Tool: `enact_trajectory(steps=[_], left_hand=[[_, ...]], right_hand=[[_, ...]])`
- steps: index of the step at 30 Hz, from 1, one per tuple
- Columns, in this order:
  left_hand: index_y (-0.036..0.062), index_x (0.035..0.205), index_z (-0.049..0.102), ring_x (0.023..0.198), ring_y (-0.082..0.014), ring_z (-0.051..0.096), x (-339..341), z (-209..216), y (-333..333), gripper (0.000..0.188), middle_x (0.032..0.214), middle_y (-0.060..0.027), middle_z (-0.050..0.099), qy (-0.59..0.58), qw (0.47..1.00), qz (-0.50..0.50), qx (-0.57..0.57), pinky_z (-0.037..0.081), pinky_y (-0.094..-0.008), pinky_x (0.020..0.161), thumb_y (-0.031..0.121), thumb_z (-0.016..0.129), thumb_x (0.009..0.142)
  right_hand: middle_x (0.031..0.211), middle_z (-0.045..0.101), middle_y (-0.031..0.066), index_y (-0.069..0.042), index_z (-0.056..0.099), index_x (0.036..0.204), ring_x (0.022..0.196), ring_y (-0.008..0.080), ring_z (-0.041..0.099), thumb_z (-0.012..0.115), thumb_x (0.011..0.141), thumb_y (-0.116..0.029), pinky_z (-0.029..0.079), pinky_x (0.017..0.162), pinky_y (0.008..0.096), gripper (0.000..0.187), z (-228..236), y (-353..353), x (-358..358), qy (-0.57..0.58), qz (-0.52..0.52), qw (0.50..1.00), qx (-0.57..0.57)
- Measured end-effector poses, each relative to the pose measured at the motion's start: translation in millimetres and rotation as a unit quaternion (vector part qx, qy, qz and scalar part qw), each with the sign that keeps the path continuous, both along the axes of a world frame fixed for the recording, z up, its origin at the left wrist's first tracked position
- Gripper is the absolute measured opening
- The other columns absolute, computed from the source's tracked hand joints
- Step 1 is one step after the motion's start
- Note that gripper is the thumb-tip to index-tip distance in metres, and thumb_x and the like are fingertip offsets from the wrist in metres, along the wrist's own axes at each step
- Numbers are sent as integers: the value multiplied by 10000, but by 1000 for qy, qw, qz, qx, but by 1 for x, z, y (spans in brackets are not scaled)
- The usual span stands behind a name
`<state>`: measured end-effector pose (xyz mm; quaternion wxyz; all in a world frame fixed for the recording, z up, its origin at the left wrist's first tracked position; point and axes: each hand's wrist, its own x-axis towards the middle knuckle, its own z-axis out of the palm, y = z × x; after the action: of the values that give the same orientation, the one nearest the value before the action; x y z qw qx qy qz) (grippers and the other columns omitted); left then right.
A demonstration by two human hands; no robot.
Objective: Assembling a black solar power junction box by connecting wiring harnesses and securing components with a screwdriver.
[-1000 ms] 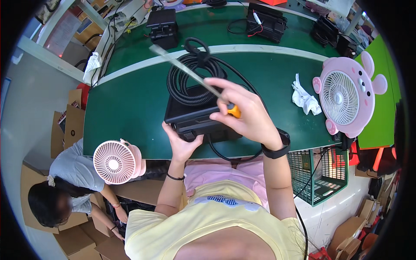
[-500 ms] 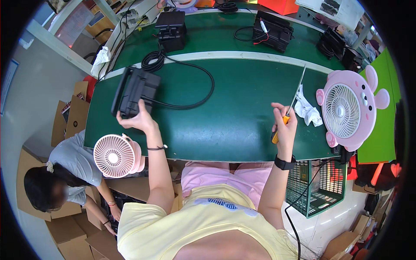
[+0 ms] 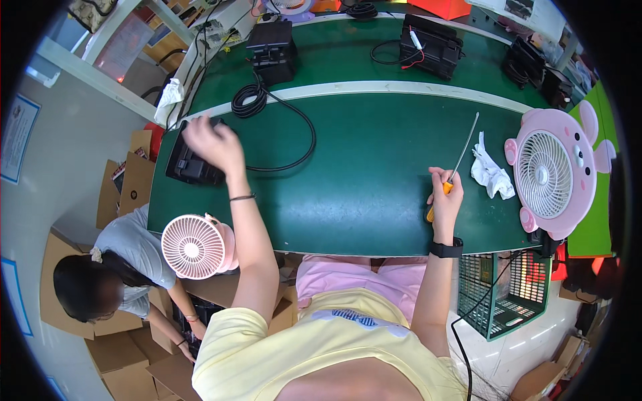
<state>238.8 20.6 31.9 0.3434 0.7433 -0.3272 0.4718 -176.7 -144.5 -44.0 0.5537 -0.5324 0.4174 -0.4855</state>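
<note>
My right hand (image 3: pixel 447 200) is closed round the yellow-and-black handle of a screwdriver (image 3: pixel 466 146), whose long metal shaft points up and away over the green table. My left hand (image 3: pixel 217 144) is above a black plastic case (image 3: pixel 194 167) at the table's left end; its fingers are smeared by motion, so I cannot tell if they touch the case. From the case a black cable (image 3: pixel 311 140) loops right and back to a coil (image 3: pixel 246 100). Beside my right hand lies a crumpled white tissue (image 3: pixel 491 175).
A pink animal-shaped fan (image 3: pixel 548 174) stands at the right end, and a small pink fan (image 3: pixel 194 247) at the near left. More black cases (image 3: pixel 273 50) sit on the far bench. A co-worker (image 3: pixel 127 260) bends over cardboard boxes at left; a green crate (image 3: pixel 501 294) stands below right.
My left hand has left the case's near edge and moved up over it. The case, tilted before, now lies lower on the table. My right hand keeps the screwdriver; the view has shifted slightly.
</note>
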Motion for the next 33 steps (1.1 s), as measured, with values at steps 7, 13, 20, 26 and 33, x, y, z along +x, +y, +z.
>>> enact_trajectory(steps=[7,13,20,26,33], left_hand=[[260,1317,631,1496,-396,208,28,-57,-101,456,1555,-113,390,184,884,-92,420,155,-680,1155,531,530,965],[-5,1171,681,1167,-380,549,54,-67,-105,776,1236,-181,592,186,871,127,436,412,-527,979,698,472,915],[125,1430,483,1290,-415,433,65,-56,-101,676,1366,-191,516,228,866,216,389,378,-532,1044,460,672,874],[77,1462,439,1305,-357,457,101,-20,-144,786,1414,-187,504,246,941,-178,146,370,-465,1111,348,779,807],[73,1366,459,1094,-212,590,36,5,-168,654,1163,-112,638,438,816,-378,6,473,-356,960,172,793,812]], right_hand=[[1011,709,122,-75,446,862,519,39,509,605,966,-31,410,399,192,195,0,0,3,-18,-9,1000,21],[1001,711,118,-77,448,861,513,41,505,611,965,-40,408,398,198,198,-2,1,4,-22,-14,999,35],[985,715,106,-73,459,868,534,51,521,605,965,-46,422,421,210,177,-3,0,4,8,-3,999,49],[982,714,102,-72,462,867,546,53,535,598,962,-39,428,428,210,170,4,-1,13,12,20,999,41],[981,715,101,-72,459,862,539,57,535,597,961,-34,427,426,210,174,2,-3,11,21,14,999,41]])
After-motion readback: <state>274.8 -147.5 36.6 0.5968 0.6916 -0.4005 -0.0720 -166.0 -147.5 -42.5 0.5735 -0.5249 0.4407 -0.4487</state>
